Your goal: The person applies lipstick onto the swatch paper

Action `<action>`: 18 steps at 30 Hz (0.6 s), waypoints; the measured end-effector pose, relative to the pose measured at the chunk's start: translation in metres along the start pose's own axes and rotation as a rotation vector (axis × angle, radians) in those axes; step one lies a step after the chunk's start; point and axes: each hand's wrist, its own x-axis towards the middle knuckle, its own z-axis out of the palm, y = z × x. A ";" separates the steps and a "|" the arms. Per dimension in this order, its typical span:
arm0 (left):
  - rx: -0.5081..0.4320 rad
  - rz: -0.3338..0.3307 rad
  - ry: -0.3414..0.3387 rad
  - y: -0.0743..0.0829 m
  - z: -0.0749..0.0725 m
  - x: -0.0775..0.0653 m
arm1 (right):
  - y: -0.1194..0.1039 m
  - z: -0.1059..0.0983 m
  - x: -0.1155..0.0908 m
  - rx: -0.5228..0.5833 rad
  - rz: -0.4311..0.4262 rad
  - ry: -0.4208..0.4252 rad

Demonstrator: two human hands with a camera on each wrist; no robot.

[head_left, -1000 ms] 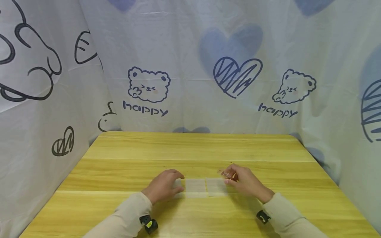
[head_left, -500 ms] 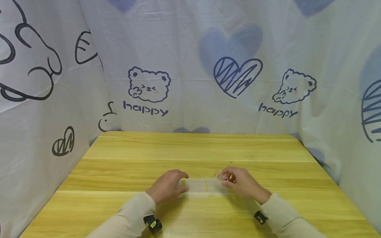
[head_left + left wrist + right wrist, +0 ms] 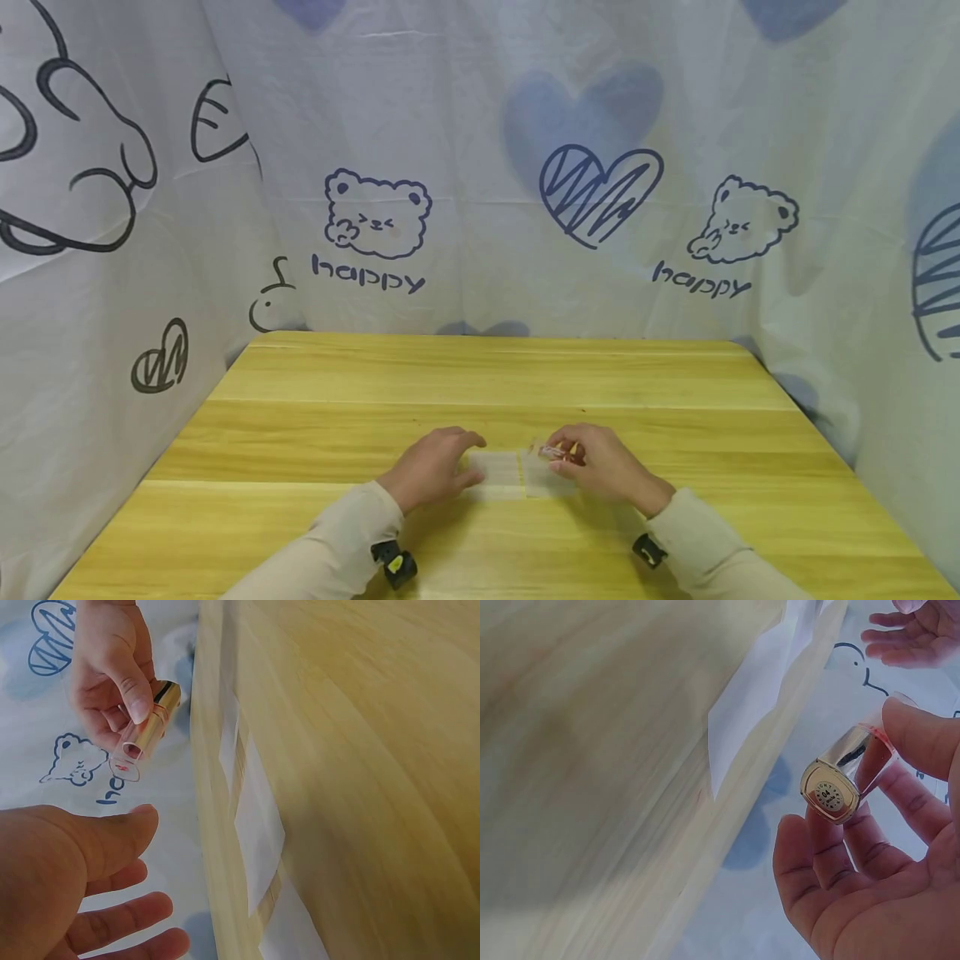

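My right hand (image 3: 609, 465) pinches a lipstick tube (image 3: 831, 791) between thumb and fingers, above the table. The tube has a gold base with a round label marked 04 and a clear cap (image 3: 135, 750) with red marks, which points toward my left hand. My left hand (image 3: 433, 468) is apart from the tube, its fingers loosely spread with nothing between them. Under and between the hands lie a white paper square (image 3: 497, 470) and another paper square (image 3: 546, 482) beside it, partly covered by the right hand. In the left wrist view the white papers form a row.
The wooden table (image 3: 480, 375) stretches away on all sides of the papers. White cloth curtains (image 3: 480, 250) with printed bears and hearts hang behind it and at both sides. A dark camera mount sits on each wrist.
My right hand has moved left and slightly nearer with the lipstick tube, now over the right paper. My left hand has shifted right, covering the leftmost paper that showed before.
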 end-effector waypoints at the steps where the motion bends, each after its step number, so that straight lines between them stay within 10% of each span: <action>1: -0.002 0.001 -0.004 0.000 0.001 0.000 | 0.000 0.001 0.000 0.002 -0.003 -0.006; 18: 0.048 0.006 -0.025 0.009 0.010 0.010 | -0.006 0.007 0.007 -0.019 -0.039 -0.025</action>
